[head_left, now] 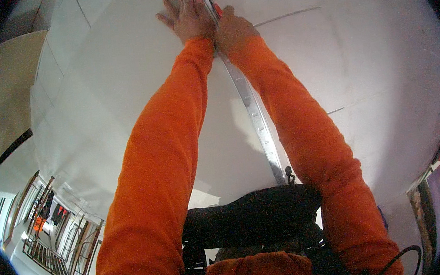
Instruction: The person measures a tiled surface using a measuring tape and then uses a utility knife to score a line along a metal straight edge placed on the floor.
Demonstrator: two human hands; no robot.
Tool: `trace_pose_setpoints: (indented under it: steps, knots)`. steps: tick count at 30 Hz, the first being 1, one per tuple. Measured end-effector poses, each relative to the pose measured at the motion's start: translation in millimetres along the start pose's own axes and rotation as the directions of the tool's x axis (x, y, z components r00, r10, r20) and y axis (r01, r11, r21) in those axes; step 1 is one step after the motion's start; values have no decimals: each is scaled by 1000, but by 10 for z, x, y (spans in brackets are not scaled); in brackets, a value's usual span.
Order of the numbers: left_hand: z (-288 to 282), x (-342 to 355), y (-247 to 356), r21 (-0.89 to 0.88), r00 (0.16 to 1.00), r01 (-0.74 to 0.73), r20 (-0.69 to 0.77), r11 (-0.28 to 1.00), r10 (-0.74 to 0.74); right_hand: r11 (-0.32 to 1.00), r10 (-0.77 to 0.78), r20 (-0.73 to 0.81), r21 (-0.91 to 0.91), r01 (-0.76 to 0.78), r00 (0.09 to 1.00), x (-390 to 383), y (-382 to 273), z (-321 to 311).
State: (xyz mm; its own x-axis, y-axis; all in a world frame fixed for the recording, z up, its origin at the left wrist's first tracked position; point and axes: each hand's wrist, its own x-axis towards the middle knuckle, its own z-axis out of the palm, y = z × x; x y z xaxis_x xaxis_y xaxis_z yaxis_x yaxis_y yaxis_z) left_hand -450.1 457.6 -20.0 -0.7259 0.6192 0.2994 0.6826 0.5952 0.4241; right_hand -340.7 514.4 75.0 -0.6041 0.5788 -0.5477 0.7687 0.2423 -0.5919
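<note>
Along metal strip [252,106], left hand [192,22] splayed, right hand [236,30] grip unclear, red object [218,10] part-hidden

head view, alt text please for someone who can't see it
Two orange-sleeved arms reach along a metal strip on a pale surface. The left hand is spread on the strip's left; the right hand is beside a mostly hidden red object.

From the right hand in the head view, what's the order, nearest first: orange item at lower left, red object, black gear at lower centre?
From the right hand:
1. Red object: right beside it, upper left.
2. Black gear: lower centre.
3. Orange item: off at lower left.
</note>
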Motion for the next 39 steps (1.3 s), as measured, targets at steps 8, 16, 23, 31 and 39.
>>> trace_pose_setpoints:
  steps: [8, 16, 23, 31, 39]
  knots:
    - [-279, 82, 435, 84, 930, 184, 309, 979, -201, 968, -157, -47, -204, 145, 986, 143, -52, -62]
    - [-250, 76, 378, 119, 947, 103, 293, 988, -134, 992, 128, 162, -37, -124, 978, -789, 328, -87]
    - [-180, 100, 232, 176, 945, 115, 284, 978, -163, 968, 249, 210, -34, -247, 945, -1504, 830, 180]
    - [-33, 71, 48, 115, 993, 66, 93, 991, -77, 991, 9, 22, 131, -12, 1000, -308, 166, -8]
    - [43, -53, 68, 44, 998, 43, 43, 998, -45, 974, -128, 39, -183, 134, 991, 1, 189, 208]
